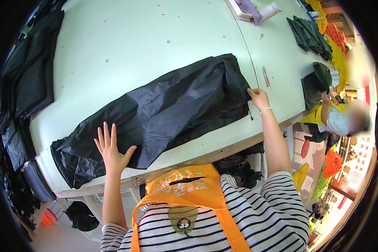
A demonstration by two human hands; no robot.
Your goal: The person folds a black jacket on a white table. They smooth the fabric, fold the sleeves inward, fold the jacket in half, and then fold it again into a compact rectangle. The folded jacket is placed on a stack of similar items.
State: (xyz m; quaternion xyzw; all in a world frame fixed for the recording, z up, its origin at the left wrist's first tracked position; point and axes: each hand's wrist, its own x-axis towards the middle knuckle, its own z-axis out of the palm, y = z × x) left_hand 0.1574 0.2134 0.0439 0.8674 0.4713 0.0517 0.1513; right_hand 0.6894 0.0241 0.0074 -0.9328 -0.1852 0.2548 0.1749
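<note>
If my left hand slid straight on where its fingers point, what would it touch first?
Probably a bit more of the black fabric under the left hand, then the pale green table beyond.

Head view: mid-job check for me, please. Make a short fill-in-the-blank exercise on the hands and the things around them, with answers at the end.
1. The left hand lies spread on the fabric, whose colour is ____.
2. The right hand pinches the fabric's edge at its ____-hand end.
3. The folded dark stack lies to the ____ of that fabric.
4. The person's apron is ____.

Missing words: black; right; left; orange.
</note>
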